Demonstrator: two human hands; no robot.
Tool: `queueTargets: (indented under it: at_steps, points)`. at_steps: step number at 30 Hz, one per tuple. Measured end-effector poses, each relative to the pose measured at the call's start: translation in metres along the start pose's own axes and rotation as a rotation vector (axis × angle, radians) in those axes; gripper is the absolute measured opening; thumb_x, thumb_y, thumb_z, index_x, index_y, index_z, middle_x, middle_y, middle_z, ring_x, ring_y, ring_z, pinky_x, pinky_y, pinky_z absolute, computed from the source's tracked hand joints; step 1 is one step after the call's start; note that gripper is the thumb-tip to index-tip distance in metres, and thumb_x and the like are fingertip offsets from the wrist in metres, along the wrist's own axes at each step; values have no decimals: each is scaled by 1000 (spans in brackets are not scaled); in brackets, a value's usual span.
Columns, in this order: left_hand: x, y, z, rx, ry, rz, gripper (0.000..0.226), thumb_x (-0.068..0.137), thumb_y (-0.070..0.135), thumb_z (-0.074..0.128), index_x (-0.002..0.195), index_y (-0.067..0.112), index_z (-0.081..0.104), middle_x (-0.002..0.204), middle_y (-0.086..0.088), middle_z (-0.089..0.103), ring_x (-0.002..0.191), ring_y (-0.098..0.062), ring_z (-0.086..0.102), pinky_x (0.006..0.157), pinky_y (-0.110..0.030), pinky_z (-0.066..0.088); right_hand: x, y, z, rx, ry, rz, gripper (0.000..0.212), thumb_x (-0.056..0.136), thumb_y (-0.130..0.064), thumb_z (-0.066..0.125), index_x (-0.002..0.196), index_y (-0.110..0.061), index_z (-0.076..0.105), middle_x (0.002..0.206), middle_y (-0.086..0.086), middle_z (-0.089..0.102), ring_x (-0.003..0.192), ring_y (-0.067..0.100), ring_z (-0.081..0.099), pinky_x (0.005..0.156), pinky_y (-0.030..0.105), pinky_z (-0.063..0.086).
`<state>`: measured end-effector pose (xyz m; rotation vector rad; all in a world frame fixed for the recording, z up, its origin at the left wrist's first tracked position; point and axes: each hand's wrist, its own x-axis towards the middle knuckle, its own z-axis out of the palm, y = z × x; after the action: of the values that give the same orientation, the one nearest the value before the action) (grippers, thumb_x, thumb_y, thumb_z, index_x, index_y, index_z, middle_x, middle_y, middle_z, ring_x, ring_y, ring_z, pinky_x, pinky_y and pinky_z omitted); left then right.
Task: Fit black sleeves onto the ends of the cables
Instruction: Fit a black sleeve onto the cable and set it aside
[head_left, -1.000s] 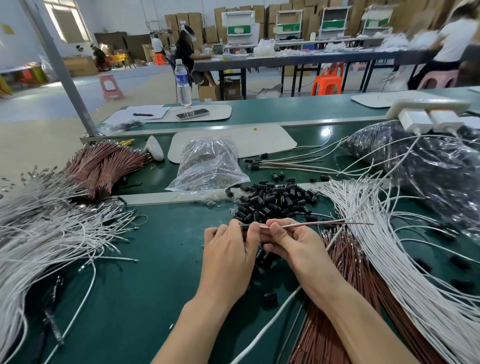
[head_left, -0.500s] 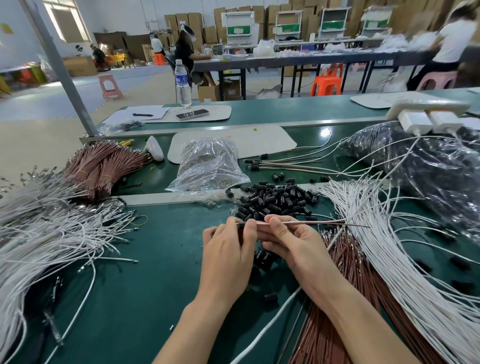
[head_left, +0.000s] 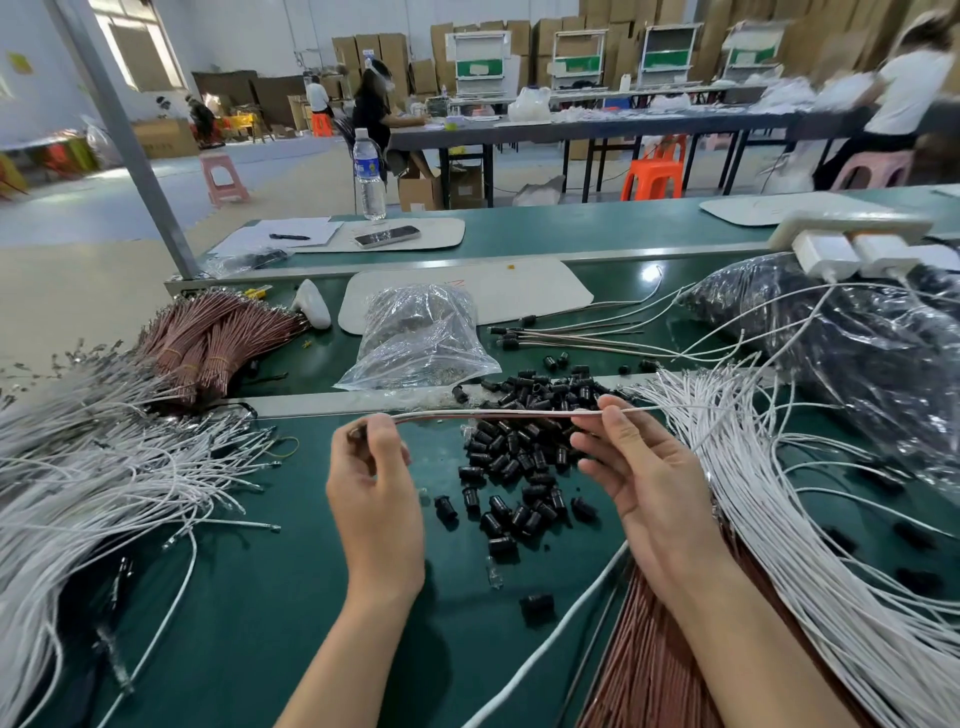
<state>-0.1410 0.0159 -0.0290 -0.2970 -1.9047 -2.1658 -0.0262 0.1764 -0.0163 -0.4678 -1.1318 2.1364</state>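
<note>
Left hand (head_left: 371, 483) is curled, pinching one end of a single cable (head_left: 493, 414); right hand (head_left: 644, 467) grasps the same cable further along at thumb and fingertips, palm turned up. The cable is drawn taut between the two hands, above the worktop (head_left: 260, 597). A dark bit shows at the left fingertips, but whether a sleeve sits there cannot be told. The loose black sleeves (head_left: 519, 452) lie heaped between and just beyond the hands, a good many of them. Done so far, by the look of it: only a handful of sleeved cables (head_left: 561, 338) laid out beyond the heap. Left to do is far more. White cables (head_left: 779, 519) fan out thick beside the right hand, brown cables (head_left: 649, 649) lie under the right forearm, and more white ones are massed well off to the left. A clear bag (head_left: 421, 343) lies beyond the left hand. Judgement: early in the batch, most ends bare.
</note>
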Motion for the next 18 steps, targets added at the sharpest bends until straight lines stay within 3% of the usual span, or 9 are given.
queueTargets:
  at_steps: [5, 11, 14, 17, 18]
  points:
    - [15, 10, -8, -41, 93, 10, 18, 105, 27, 53, 90, 18, 58, 67, 21, 59, 65, 1, 53, 67, -10, 45, 1, -16, 7, -90, 21, -107, 25, 82, -20, 71, 105, -11, 75, 97, 12, 78, 86, 20, 75, 69, 20, 59]
    - [51, 35, 33, -133, -102, -111, 14, 103, 30, 57, 99, 18, 65, 72, 17, 69, 66, 2, 61, 66, -20, 54, 39, -76, 24, -189, -20, -266, 24, 83, -23, 67, 105, -15, 71, 96, 5, 78, 88, 17, 75, 72, 21, 59]
    - [81, 41, 84, -121, -249, -243, 20, 102, 29, 57, 99, 11, 64, 80, 7, 69, 69, -5, 63, 76, -27, 57, 94, -103, 24, -210, 26, -158, 25, 95, -15, 63, 116, -2, 65, 106, 13, 74, 94, 21, 73, 77, 24, 60]
    - [97, 40, 124, -49, -394, -448, 42, 102, 28, 57, 129, -4, 54, 111, -13, 65, 88, -19, 67, 79, -28, 60, 128, -106, 9, -377, 54, 102, 60, 99, -19, 62, 146, 9, 38, 131, 27, 60, 107, 26, 70, 87, 27, 58]
    - [98, 35, 129, -5, -418, -484, 49, 102, 28, 57, 137, -5, 47, 120, -17, 62, 92, -21, 67, 78, -28, 61, 130, -102, 2, -434, 65, 175, 62, 100, -19, 61, 149, 8, 34, 131, 29, 59, 107, 26, 70, 91, 29, 57]
